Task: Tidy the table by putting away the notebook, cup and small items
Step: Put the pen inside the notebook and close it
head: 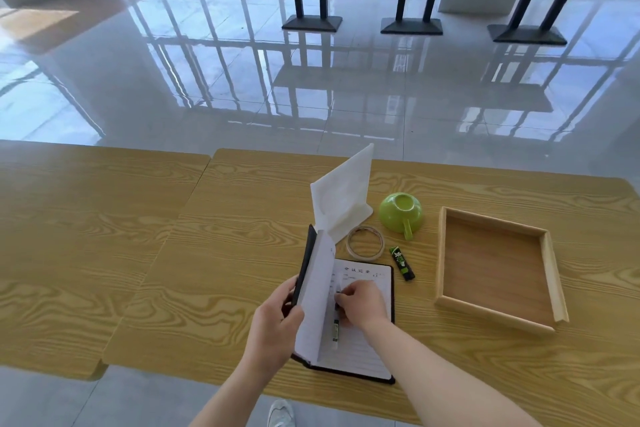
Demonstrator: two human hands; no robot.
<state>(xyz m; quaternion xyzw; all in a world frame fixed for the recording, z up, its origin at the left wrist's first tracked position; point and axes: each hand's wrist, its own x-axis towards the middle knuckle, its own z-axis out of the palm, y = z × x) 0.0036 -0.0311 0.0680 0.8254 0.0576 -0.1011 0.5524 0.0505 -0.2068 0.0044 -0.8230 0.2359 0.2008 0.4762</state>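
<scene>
Notebook [360, 326] lies on the worktop [156, 253] directly under both hands, half shut: left cover and a block of pages raised near upright, right page flat.

Left hand [273, 326] curled around the raised cover's outer edge, thumb on the page side. Right hand [363, 302] loosely closed, fingertips on a pen [336, 324] lying in the gutter; whether it actually pinches the pen, cannot tell.

Handling, judged: stiff dark cover, floppy pages, light. Best held by cover edge or spine, not by loose pages. Pen is thin and likely to roll.

Orientation: long axis and spine run away from the body, leaning slightly left at the far end. Pen lies parallel to the spine.

Beyond the right hand: tape ring [365, 243], green cup [401, 213] upside down with its handle toward the hands, small dark packet [401, 263]. Wooden tray [498, 270] well right of the right hand.
</scene>
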